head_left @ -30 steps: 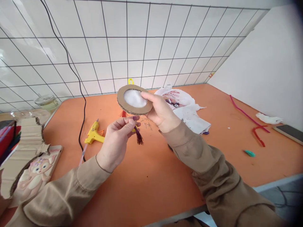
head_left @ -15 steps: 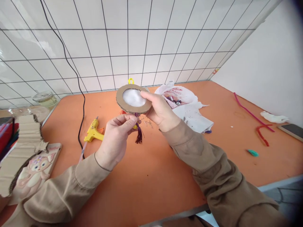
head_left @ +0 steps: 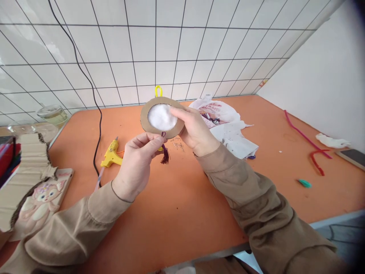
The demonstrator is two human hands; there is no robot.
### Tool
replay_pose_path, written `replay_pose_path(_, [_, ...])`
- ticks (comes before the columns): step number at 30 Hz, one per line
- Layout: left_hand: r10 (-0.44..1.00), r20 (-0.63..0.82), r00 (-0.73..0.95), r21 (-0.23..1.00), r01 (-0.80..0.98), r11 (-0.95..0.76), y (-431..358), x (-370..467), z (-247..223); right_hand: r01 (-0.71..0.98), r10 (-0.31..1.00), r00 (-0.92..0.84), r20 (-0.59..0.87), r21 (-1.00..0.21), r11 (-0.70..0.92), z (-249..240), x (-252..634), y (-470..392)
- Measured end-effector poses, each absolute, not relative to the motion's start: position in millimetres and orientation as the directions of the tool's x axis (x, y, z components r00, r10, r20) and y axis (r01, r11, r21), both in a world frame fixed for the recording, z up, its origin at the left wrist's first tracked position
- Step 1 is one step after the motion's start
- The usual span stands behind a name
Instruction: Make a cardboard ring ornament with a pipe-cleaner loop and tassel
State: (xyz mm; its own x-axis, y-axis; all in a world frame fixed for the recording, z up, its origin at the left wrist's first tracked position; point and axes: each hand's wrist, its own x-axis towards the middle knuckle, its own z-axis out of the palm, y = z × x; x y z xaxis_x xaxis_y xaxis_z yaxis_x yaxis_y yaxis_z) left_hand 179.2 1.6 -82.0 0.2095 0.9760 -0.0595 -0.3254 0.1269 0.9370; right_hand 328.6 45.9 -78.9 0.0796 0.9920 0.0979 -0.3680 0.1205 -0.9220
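My right hand (head_left: 198,129) grips a round cardboard ring (head_left: 146,120) by its right side, the thumb resting over the inner edge. White stuffing (head_left: 162,117) fills the ring's opening. A yellow loop (head_left: 159,91) stands up from its top edge. Between thumb and finger, my left hand (head_left: 142,158) pinches a dark purple tassel (head_left: 164,156) at the ring's bottom edge. The tassel's small loop lies against the cardboard, and its strands hang below my fingers. A bit of yellow shows behind the left fingertips, mostly hidden.
To the left lie a yellow glue gun (head_left: 111,154), its black cord (head_left: 98,133), torn cardboard (head_left: 31,160) and a cartoon-covered case (head_left: 47,201). A white plastic bag (head_left: 228,114) sits behind my right hand. Pipe cleaners (head_left: 302,131) and a phone (head_left: 353,158) are at right.
The ring has tilted up to face me more, so its yellow loop shows taller. The tassel's loop now shows on the cardboard above my left fingertips.
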Motion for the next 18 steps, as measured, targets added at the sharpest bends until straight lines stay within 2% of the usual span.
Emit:
replay_pose_path(6, [0.981, -0.017, 0.193, 0.945, -0.318, 0.079, 7, 179, -94, -0.266, 0.970, -0.013, 0.243, -0.936, 0.231, -74, 337, 43])
replay_pose_path(10, [0.976, -0.011, 0.219, 0.956, -0.283, 0.074, 7, 180, -104, -0.122, 0.947, -0.016, 0.321, -0.941, 0.317, -67, 346, 40])
replay_pose_path(14, [0.962, -0.009, 0.272, 0.973, -0.218, 0.070, 6, 182, -110, 0.006, 0.940, 0.048, 0.337, -0.941, 0.337, -66, 351, 40])
replay_pose_path(18, [0.957, 0.026, 0.289, 0.986, -0.168, 0.024, 5, 182, -111, -0.027, 0.951, 0.093, 0.294, -0.954, 0.298, -64, 352, 40])
